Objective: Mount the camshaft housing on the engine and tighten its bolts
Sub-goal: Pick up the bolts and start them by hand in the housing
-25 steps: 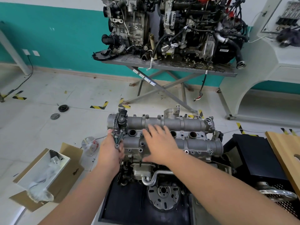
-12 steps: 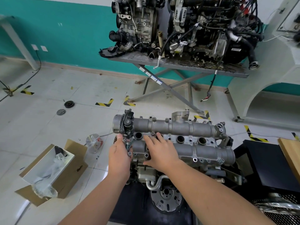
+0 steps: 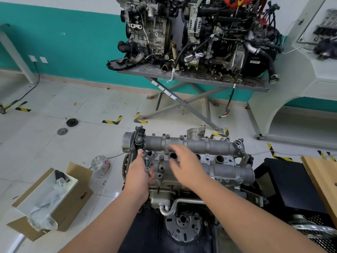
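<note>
The housing (image 3: 191, 157) already sits on top of the engine (image 3: 164, 196), whose stand is largely hidden. The left hand (image 3: 139, 177) grips a bunch of bolts (image 3: 148, 161) at the housing's left end, and the right hand (image 3: 184, 162), blurred, hovers over the middle with fingers spread, holding nothing. A loose bolt could slip from the bunch into an open plug hole (image 3: 173, 155), and starting bolts with the housing not squarely seated could cross-thread them.

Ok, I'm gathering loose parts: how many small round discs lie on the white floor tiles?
2, both far left: a black round disc, and a flatter grey round disc just nearer and left of it. Others may be hidden behind the grey metal engine.
</note>
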The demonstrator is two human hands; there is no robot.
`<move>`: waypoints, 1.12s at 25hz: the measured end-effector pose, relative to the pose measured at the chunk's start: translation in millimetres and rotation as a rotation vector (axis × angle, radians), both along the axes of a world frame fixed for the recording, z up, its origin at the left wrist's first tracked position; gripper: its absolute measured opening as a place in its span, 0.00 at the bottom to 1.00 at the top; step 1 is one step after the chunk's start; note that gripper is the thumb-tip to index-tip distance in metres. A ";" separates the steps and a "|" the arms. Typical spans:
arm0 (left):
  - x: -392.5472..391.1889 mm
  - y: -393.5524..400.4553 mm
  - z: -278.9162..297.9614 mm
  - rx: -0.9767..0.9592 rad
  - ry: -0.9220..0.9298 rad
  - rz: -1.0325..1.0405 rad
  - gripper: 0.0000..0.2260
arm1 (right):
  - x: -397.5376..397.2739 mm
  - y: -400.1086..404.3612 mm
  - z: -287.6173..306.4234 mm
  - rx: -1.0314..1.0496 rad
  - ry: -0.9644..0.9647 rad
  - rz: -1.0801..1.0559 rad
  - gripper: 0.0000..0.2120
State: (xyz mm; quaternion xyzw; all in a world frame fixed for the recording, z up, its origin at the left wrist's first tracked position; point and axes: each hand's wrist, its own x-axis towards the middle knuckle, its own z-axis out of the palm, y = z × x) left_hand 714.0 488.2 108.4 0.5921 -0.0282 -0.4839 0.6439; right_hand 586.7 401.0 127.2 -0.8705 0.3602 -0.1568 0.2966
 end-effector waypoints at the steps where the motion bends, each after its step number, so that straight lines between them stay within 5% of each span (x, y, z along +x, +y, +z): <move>1: -6.9 -3.5 0.8 -0.025 0.022 -0.054 0.26 | -3.3 -4.8 14.5 0.146 -0.130 -0.101 0.16; 4: -33.0 -13.1 8.0 -0.117 0.119 -0.178 0.28 | -12.3 -12.0 45.1 0.474 -0.282 -0.116 0.07; 12: -72.5 -27.8 22.1 -0.116 0.335 -0.355 0.24 | -58.8 -19.7 49.1 0.351 -0.203 -0.160 0.15; 22: -88.8 -42.9 20.2 -0.178 0.364 -0.431 0.23 | -87.0 -25.9 79.9 0.073 -0.042 -0.033 0.11; 28: -83.2 -47.6 13.9 -0.177 0.381 -0.422 0.22 | -97.0 -37.6 90.0 0.149 -0.199 -0.152 0.10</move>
